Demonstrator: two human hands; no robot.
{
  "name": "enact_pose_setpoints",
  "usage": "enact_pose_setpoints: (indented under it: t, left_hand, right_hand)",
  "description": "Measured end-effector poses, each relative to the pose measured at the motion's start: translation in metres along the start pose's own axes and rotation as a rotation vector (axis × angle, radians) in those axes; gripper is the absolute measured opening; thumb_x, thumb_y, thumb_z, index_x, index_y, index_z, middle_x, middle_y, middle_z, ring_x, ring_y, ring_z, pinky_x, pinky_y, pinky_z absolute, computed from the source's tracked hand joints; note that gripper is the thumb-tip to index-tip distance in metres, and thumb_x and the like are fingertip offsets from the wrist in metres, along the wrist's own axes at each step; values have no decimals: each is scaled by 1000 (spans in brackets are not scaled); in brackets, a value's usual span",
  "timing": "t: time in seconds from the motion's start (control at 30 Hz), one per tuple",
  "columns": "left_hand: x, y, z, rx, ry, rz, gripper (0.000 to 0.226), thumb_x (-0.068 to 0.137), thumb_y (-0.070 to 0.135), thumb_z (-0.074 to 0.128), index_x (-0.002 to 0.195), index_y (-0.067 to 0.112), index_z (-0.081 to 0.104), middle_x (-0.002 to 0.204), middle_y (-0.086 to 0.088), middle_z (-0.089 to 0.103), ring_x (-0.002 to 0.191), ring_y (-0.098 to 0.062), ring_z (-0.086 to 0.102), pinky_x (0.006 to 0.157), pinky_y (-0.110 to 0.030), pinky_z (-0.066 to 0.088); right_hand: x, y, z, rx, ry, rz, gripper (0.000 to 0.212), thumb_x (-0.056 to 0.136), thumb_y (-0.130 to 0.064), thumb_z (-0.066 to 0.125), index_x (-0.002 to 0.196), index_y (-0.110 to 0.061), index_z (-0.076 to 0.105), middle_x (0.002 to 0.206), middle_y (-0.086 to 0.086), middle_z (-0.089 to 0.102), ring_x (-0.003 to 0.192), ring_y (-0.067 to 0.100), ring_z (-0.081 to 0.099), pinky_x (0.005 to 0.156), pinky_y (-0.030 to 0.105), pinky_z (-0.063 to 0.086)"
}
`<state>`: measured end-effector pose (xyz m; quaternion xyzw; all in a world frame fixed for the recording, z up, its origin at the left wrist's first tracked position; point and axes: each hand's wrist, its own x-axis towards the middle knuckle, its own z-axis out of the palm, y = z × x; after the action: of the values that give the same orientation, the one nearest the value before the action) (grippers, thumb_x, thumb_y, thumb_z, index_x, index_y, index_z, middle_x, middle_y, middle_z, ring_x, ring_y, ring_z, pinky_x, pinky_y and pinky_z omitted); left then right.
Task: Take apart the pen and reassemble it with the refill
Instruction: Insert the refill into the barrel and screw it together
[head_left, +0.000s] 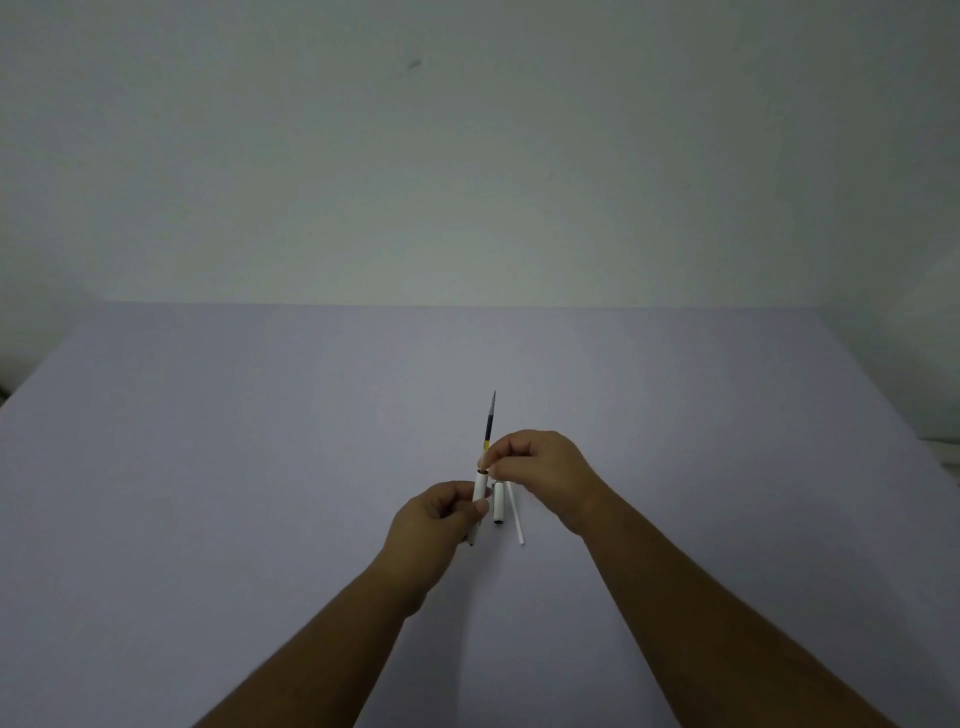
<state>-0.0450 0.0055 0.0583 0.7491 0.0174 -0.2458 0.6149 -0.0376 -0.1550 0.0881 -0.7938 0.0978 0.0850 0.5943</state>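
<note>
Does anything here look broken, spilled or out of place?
Nothing looks damaged or spilled. The pen is simply apart: the left hand holds the white barrel, the right hand holds the refill at its mouth, and a cap and thin white tube lie on the table.

A plain indoor room, its kind unclear: a bare pale wall fills the upper half of the frame, and a table with a lavender cover fills the lower half.

One head-worn wide-angle view looks forward and down over the table, facing a wall.
</note>
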Motion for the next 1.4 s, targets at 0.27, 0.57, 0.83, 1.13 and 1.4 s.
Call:
enact_pose_setpoints:
  t: [0.27, 0.57, 0.83, 1.13, 1.4]
  left_hand:
    - [-1, 4, -4, -30, -10, 38, 15, 87, 24, 63, 93, 36, 69, 96, 17, 70, 89, 5, 62, 70, -11, 42]
    - [13, -2, -9, -61, -14, 14, 14, 86, 26, 64, 97, 33, 69, 95, 21, 71, 85, 16, 61, 68, -7, 44]
    - [23, -9, -11, -59, -16, -2, 16, 88, 17, 62, 95, 28, 70, 95, 10, 73, 89, -5, 67, 75, -16, 53]
    - [23, -2, -11, -28, 0, 3, 13, 87, 23, 63, 92, 33, 68, 97, -4, 71, 92, -20, 66, 78, -24, 55]
    - [8, 13, -4, -29, -22, 15, 16, 87, 25, 62, 84, 39, 69, 93, 0, 71, 87, -21, 64, 63, -17, 53]
  right_hand:
    - [14, 31, -27, 92, 234, 98, 30, 78, -3, 55, 69, -26, 72, 43, -20, 57, 53, 5, 46, 53, 20, 35]
    - [34, 97, -26, -575, 223, 106, 32, 87, -13, 56, 118, -10, 64, 121, 13, 62, 114, 25, 56, 98, 28, 39]
    - [44, 120, -16, -862, 156, 156, 25, 89, -14, 49, 111, -12, 60, 112, 13, 61, 102, 28, 56, 82, 33, 45]
    - [51, 24, -10, 497, 270, 165, 13, 87, -4, 59, 89, -15, 67, 84, 8, 67, 66, 14, 62, 57, 21, 53]
    - [32, -39, -18, 657, 220, 21, 12, 87, -5, 59, 93, -15, 64, 85, 3, 73, 71, 15, 68, 59, 23, 54]
